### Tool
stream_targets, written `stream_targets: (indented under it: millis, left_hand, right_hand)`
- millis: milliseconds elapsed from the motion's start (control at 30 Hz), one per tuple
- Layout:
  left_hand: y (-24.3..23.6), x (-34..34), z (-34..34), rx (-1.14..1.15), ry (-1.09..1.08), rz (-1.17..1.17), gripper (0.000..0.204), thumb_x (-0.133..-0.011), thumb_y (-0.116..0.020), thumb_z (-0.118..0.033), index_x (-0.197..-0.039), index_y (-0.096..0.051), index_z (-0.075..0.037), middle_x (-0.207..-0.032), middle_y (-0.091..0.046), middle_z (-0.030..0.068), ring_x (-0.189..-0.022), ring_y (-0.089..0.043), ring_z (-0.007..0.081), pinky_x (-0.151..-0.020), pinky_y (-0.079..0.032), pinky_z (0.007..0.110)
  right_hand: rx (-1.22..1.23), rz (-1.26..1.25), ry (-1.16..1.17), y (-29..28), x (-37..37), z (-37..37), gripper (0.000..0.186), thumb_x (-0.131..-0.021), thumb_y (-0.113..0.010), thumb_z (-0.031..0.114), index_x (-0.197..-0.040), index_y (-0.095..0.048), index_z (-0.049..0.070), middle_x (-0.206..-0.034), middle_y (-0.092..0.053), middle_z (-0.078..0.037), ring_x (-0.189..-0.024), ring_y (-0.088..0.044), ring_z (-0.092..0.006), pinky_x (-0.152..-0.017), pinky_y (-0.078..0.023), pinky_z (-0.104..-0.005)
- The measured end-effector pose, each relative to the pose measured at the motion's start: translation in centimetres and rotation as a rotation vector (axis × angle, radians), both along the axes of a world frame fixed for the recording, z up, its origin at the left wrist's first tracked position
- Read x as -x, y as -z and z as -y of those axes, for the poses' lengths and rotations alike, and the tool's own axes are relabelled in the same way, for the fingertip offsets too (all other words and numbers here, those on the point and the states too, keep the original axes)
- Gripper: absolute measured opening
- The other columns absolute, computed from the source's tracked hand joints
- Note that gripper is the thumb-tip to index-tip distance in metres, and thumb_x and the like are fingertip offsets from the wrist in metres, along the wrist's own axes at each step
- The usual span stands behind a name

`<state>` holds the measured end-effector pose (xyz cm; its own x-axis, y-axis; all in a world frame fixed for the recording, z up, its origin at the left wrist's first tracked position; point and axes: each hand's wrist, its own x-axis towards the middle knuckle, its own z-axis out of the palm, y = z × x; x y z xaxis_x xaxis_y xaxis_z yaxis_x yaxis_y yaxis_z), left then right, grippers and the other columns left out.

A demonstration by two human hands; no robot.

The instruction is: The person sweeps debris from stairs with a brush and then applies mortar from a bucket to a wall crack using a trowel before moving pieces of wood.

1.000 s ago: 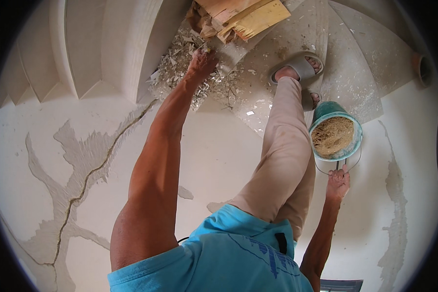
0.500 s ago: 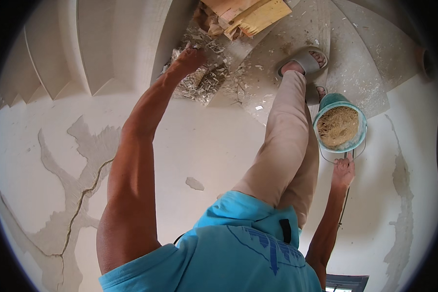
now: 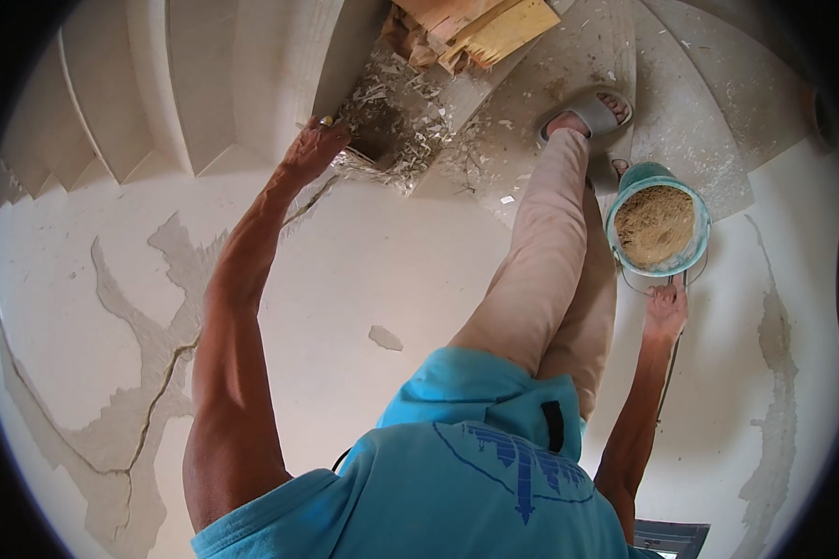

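Note:
My left hand [image 3: 315,154] is closed beside the left edge of a heap of pale chips and shavings [image 3: 405,154] on the stair landing. A small yellowish tip [image 3: 326,121] shows at its fingers; the rest of the held thing is hidden. Close to that hand is a brown patch in the heap. My right hand [image 3: 666,312] is closed at the thin wire handle of a green bucket [image 3: 704,228], which contains brown sandy material [image 3: 655,226]. A thin dark rod [image 3: 667,384] runs along that wrist and past the hand.
Curved pale steps [image 3: 200,88] rise at the upper left. A stack of broken wood [image 3: 508,33] lies beyond the chips. My sandalled foot [image 3: 587,114] stands on the dusty landing. The white wall [image 3: 401,270] has a long crack [image 3: 163,387] with grey patches around it.
My left hand has moved left and nearer to me, from over the chips to their edge, uncovering the brown patch. My right hand stays closed at the bucket handle. The view has shifted slightly.

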<state>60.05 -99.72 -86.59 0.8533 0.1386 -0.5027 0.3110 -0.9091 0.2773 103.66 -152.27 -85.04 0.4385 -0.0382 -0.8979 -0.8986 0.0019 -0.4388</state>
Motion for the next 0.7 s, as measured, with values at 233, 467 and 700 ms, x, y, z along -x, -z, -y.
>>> stream_targets:
  millis: [233, 467, 700]
  left_hand:
    - [-5.2, 2.1, 0.5, -0.123, 0.128, -0.166, 0.017, -0.075, -0.057, -0.006, -0.092, -0.056, -0.009, -0.096, -0.055, 0.0076, -0.091, -0.058, 0.0234, -0.083, -0.039, 0.038]
    - [-8.9, 2.6, 0.3, -0.196, 0.109, -0.181, 0.018, -0.075, -0.057, -0.005, -0.093, -0.053, -0.007, -0.091, -0.051, 0.0098, -0.09, -0.056, 0.0249, -0.084, -0.04, 0.04]
    - [-14.8, 1.2, 1.9, -0.248, -0.002, -0.223, 0.023, -0.073, -0.057, -0.002, -0.096, -0.052, -0.004, -0.093, -0.05, 0.0117, -0.092, -0.054, 0.0279, -0.086, -0.042, 0.042]
  right_hand:
    - [-0.03, -0.003, 0.006, 1.3, -0.6, 0.7, 0.032, -0.094, -0.048, 0.018, -0.119, -0.054, -0.002, -0.065, -0.036, 0.001, -0.064, -0.041, -0.0153, -0.072, -0.04, -0.0337]
    - [-0.003, 0.012, -0.026, 1.7, -0.4, 1.6, 0.036, -0.095, -0.047, 0.02, -0.122, -0.051, -0.002, -0.066, -0.038, 0.001, -0.065, -0.042, -0.0156, -0.071, -0.04, -0.0336]
    - [0.044, -0.007, -0.027, 1.4, -0.7, 0.3, 0.037, -0.095, -0.047, 0.021, -0.124, -0.049, -0.003, -0.065, -0.038, 0.001, -0.064, -0.042, -0.0158, -0.071, -0.041, -0.0333]
